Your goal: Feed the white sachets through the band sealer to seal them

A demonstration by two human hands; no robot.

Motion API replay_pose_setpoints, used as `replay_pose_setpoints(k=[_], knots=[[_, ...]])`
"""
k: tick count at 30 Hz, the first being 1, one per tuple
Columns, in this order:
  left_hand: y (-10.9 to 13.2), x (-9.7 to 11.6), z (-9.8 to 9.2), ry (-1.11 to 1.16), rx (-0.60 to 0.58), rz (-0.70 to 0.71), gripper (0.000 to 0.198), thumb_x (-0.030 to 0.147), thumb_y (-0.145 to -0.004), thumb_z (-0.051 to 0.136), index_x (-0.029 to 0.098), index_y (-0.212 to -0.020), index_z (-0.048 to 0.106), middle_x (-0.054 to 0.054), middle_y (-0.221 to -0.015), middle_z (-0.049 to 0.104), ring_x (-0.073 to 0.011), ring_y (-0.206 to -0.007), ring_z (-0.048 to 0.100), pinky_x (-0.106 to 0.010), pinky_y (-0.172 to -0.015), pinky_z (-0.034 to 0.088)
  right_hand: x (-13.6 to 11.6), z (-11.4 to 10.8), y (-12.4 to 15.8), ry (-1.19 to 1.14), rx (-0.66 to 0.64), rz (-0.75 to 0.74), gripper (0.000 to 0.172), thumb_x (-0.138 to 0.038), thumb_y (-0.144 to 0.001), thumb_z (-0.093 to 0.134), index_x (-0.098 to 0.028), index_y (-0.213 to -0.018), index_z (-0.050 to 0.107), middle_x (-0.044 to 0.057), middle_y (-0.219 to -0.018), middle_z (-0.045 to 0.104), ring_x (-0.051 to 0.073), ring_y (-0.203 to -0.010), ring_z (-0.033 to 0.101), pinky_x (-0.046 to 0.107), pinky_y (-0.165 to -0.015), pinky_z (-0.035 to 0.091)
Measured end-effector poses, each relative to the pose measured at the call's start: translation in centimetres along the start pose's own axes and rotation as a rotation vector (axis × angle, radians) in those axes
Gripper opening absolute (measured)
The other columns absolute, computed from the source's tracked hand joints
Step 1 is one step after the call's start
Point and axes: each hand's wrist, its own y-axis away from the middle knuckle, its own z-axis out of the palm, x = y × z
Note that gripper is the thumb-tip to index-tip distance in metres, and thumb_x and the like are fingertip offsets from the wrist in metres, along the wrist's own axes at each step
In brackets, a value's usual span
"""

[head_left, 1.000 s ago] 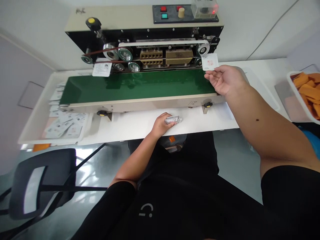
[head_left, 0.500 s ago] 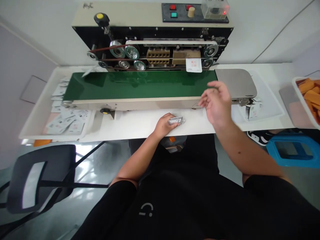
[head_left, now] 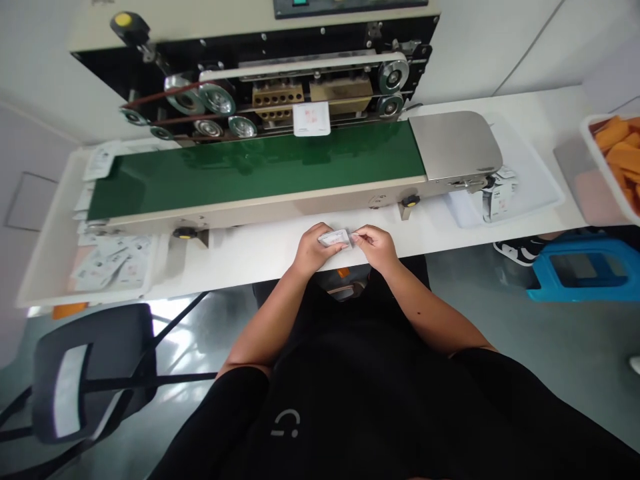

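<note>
Left hand [head_left: 315, 250], right hand [head_left: 375, 247] hold a sachet [head_left: 334, 238] by the conveyor [head_left: 250, 160].

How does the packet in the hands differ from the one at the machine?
The held packet shows a silvery face; the machine's packet shows white with red marks. The held packet sits between the left hand and right hand; the machine's packet touches neither, at the belt's edge. Both are small rectangles.
</note>
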Motion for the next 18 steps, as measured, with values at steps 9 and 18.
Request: replay_pose_setpoints(k=[9, 18], knots=[[-0.1, 0.0, 0.3, -0.071, 0.003, 0.000, 0.045, 0.061, -0.082, 0.082, 0.021, -0.078, 0.062, -0.001, -0.077, 0.060, -0.0170, -0.071, 0.056, -0.031, -0.068, 0.044, 0.7, -0.1, -0.2, -0.329, 0.212, 0.193, 0.043, -0.063, -0.086, 0.075, -0.020, -0.094, 0.068, 0.000, -0.070, 0.061, 0.011, -0.062, 0.056, 0.026, -0.061, 0.051], [0.3, -0.3, 0.4, -0.049, -0.005, -0.025, 0.043, 0.061, -0.086, 0.079, 0.021, -0.082, 0.063, -0.002, -0.081, 0.063, -0.0173, -0.074, 0.059, -0.031, -0.070, 0.046, -1.6, -1.4, 0.2, -0.536, 0.265, 0.181, 0.050, -0.062, -0.082, 0.082, -0.022, -0.100, 0.058, -0.001, -0.073, 0.062, 0.010, -0.057, 0.059, 0.023, -0.051, 0.049]])
